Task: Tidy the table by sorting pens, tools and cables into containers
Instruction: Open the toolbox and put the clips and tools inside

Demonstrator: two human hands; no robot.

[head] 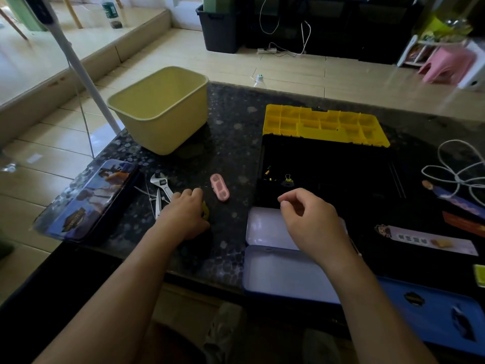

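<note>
1. Head cam is the only view here, looking down at a dark speckled surface [231, 122].
2. Left hand [183, 215]: palm down, knuckles up, fingers curled over a small yellow thing [205, 210] that peeks out on the thumb side. Can't make out what it actually is. The forearm comes in low from the bottom left.
3. Right hand [312, 220]: raised over the near edge of the black toolbox [328, 166]. Its fingers are loosely curled, thumb and index tips almost meeting, with nothing between them that I can see. That forearm comes in from the bottom right and crosses over the open blue tin [278, 277].
4. Tools: a silver adjustable wrench [162, 185] lies just beside the left hand on its far-left side, with white zip ties [147, 193] next to it. A pink oval thing [220, 190] lies a bit right of that hand, not touching it.
5. Toolbox is open with its yellow compartment lid [325, 126] tipped back. A binder clip [288, 181] sits inside near the front-left corner.
6. White cable [456, 174] is loosely looped on the surface right of the toolbox, well apart from both hands.
7. Yellow tub [162, 111] stands at the back left, and a printed tin case [89, 200] lies shut at the left edge.
</note>
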